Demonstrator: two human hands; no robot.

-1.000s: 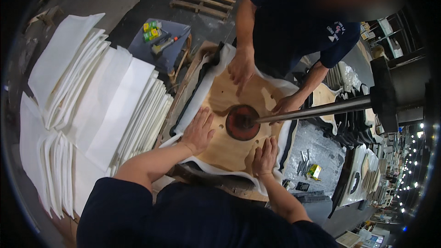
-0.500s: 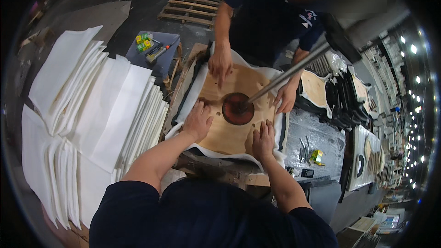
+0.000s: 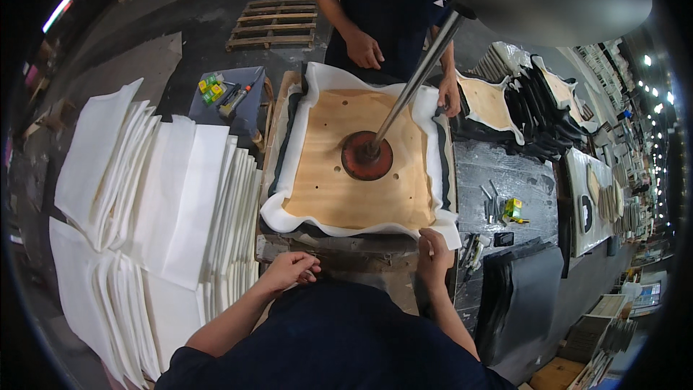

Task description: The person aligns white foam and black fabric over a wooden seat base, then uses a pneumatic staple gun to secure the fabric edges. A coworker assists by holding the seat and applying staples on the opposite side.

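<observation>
A square wooden board [image 3: 325,206] with small holes lies on white padding [image 3: 289,162], whose wavy edges stand up around it. Dark fabric [image 3: 280,146] shows beneath the padding. A round reddish-brown disc [image 3: 354,167] on a slanted metal rod [image 3: 415,76] rests on the middle of the board. My left hand [image 3: 291,271] hovers near my body, off the work's near edge, its fingers curled with nothing visible in them. My right hand [image 3: 433,260] is at the near right corner, fingers closed on the padding's edge.
Across the table a co-worker's hands [image 3: 364,50] are off the board. White padding sheets [image 3: 155,195] are stacked at left, beside a small stand [image 3: 249,112] with tools and boxes. At right are a table [image 3: 469,173] with tools, black sheets [image 3: 530,289] and more padded boards [image 3: 485,101].
Both my hands have drawn back from the board toward me; the right is now at the padding's corner. The co-worker's hands have also lifted off the board. The disc stays on it.
</observation>
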